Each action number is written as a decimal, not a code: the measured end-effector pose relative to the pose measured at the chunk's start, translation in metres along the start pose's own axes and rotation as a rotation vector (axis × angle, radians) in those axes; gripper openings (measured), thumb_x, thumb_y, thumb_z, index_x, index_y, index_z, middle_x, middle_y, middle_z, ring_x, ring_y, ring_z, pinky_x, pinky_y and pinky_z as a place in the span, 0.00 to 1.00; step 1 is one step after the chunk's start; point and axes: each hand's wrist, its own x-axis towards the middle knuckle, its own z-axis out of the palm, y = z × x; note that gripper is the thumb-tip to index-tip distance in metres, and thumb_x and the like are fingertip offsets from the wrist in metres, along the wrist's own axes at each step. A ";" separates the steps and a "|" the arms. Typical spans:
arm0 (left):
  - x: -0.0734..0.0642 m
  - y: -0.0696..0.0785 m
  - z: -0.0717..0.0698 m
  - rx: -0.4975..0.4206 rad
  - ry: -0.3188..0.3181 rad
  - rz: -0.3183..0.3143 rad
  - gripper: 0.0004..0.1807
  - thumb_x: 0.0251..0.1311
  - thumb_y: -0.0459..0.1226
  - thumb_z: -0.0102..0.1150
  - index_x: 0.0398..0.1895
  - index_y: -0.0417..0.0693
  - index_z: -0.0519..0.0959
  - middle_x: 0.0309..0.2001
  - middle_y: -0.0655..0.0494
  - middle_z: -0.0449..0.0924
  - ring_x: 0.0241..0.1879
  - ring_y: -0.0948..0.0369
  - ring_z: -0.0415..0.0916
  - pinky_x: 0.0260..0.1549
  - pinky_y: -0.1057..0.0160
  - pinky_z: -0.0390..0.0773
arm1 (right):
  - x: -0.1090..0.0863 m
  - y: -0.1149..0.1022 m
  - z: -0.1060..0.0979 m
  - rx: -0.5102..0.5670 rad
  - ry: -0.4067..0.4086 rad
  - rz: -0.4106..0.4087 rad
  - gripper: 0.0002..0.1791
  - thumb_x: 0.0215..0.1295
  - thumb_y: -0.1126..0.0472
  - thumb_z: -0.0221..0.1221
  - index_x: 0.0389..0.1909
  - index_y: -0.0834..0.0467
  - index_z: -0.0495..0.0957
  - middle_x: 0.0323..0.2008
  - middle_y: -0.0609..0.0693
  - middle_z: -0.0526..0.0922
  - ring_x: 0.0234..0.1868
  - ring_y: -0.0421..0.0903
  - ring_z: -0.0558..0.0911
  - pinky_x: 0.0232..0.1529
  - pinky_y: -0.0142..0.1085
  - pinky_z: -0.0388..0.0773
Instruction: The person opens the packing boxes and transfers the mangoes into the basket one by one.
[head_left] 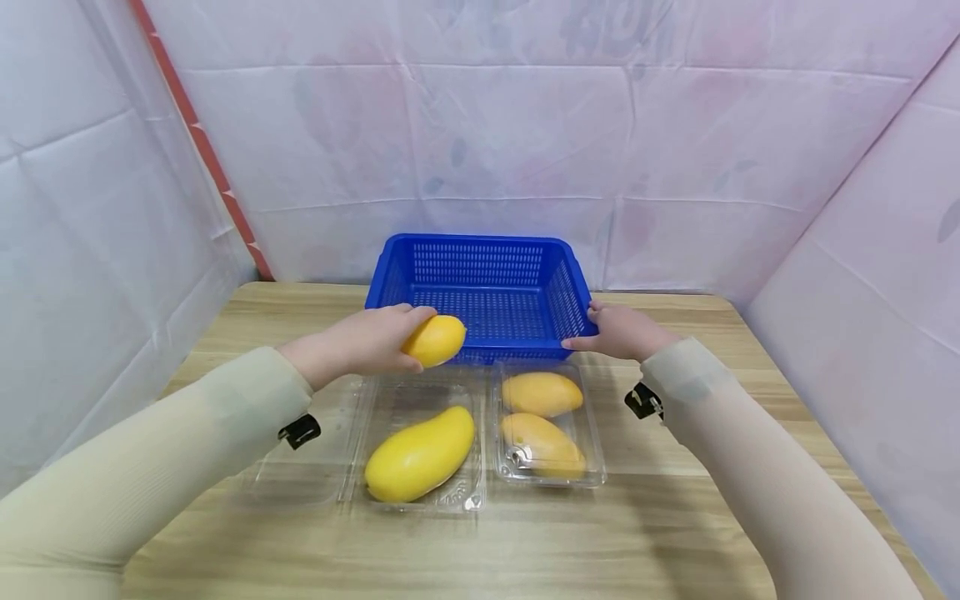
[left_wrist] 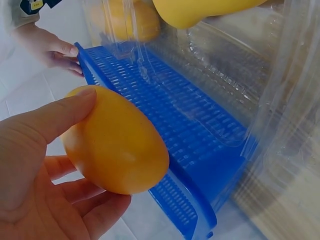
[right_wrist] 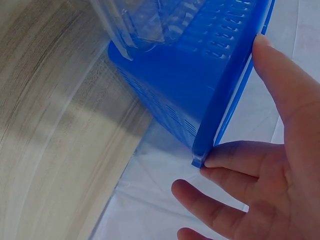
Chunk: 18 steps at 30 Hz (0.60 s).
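Note:
My left hand (head_left: 367,340) grips a yellow mango (head_left: 437,341) between thumb and fingers, above the near side of a blue plastic basket (head_left: 480,343). In the left wrist view the thumb lies along the top of the mango and the fingers curl under it. My right hand (head_left: 626,331) holds the basket's front right corner, thumb on the front rim and fingers at the side. The right wrist view shows the fingertips right at the rim (right_wrist: 232,75). A larger mango (head_left: 420,454) lies in an open clear clamshell box (head_left: 457,502) below my left hand.
A second clear clamshell box (head_left: 597,475) with two mangoes (head_left: 542,394) stands to the right, its top covered. The open box's clear lid (head_left: 292,483) spreads out leftward on the wooden table (head_left: 675,542). White patterned sheets (head_left: 510,133) surround the table's back and sides.

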 end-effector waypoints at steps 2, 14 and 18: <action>0.002 0.000 0.000 -0.003 -0.005 -0.007 0.37 0.54 0.44 0.66 0.65 0.44 0.62 0.48 0.48 0.73 0.43 0.55 0.71 0.42 0.54 0.73 | 0.000 -0.001 0.000 0.006 -0.003 0.002 0.49 0.61 0.37 0.54 0.64 0.76 0.55 0.68 0.69 0.50 0.60 0.68 0.63 0.58 0.57 0.61; 0.011 0.002 -0.004 0.004 -0.025 -0.017 0.38 0.55 0.47 0.65 0.66 0.47 0.61 0.49 0.51 0.73 0.43 0.57 0.70 0.43 0.55 0.73 | 0.001 0.001 0.001 0.011 0.015 0.000 0.48 0.60 0.38 0.56 0.63 0.77 0.56 0.67 0.69 0.51 0.60 0.68 0.63 0.59 0.56 0.61; 0.014 0.002 -0.007 0.015 -0.019 -0.012 0.37 0.55 0.47 0.65 0.66 0.47 0.61 0.47 0.51 0.73 0.41 0.57 0.70 0.42 0.55 0.73 | 0.003 0.003 0.002 0.008 0.020 -0.001 0.50 0.59 0.36 0.56 0.63 0.76 0.57 0.67 0.69 0.52 0.61 0.68 0.62 0.59 0.57 0.61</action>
